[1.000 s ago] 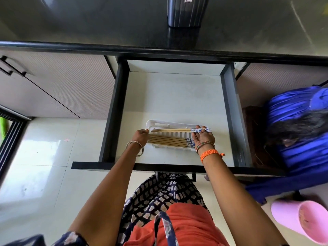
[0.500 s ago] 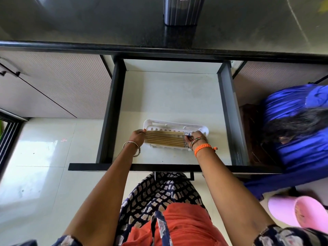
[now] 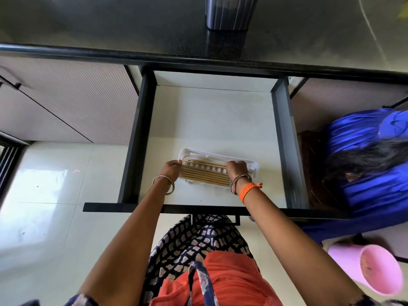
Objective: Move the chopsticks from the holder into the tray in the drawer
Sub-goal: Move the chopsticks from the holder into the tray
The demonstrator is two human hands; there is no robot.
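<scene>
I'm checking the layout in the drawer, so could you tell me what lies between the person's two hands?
In the head view, the chopsticks lie side by side in the white tray, spanning from the left hand to the right hand.

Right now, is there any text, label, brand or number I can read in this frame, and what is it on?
No text can be read.
The dark holder on the counter carries a small label at its top edge, cut off by the frame and too blurred to read.
The tray, chopsticks and drawer show no print.
</scene>
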